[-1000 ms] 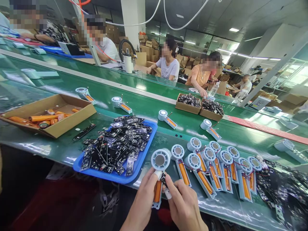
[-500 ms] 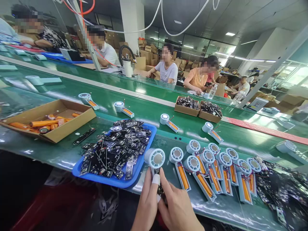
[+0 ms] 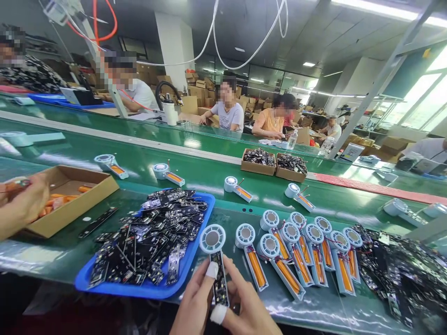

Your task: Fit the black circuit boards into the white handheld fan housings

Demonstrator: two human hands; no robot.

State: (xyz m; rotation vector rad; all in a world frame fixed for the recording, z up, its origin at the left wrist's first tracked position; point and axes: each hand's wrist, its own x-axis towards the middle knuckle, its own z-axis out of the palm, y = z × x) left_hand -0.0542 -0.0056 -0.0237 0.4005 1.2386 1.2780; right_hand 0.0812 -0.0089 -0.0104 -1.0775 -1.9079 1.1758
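My left hand (image 3: 195, 302) and my right hand (image 3: 249, 309) together hold a small white fan half-shell (image 3: 213, 240) at the near edge of the green bench. A black circuit board (image 3: 220, 279) lies along its handle, pinched between my taped fingertips. Just right of it lies a row of several similar fan shells with orange batteries (image 3: 300, 251). A blue tray (image 3: 195, 244) heaped with black circuit boards sits to the left.
A cardboard box of orange batteries (image 3: 75, 195) stands at the left, with another person's hand (image 3: 21, 204) over it. Four fan shells ride the green conveyor (image 3: 139, 158). Two boxes of boards (image 3: 274, 163) sit beyond. Loose boards pile at right (image 3: 401, 274). Workers sit opposite.
The black circuit board now lies over the handle, hiding the orange battery seen a second ago. Another person's hand has come in at the left over the cardboard box. My view shifted right.
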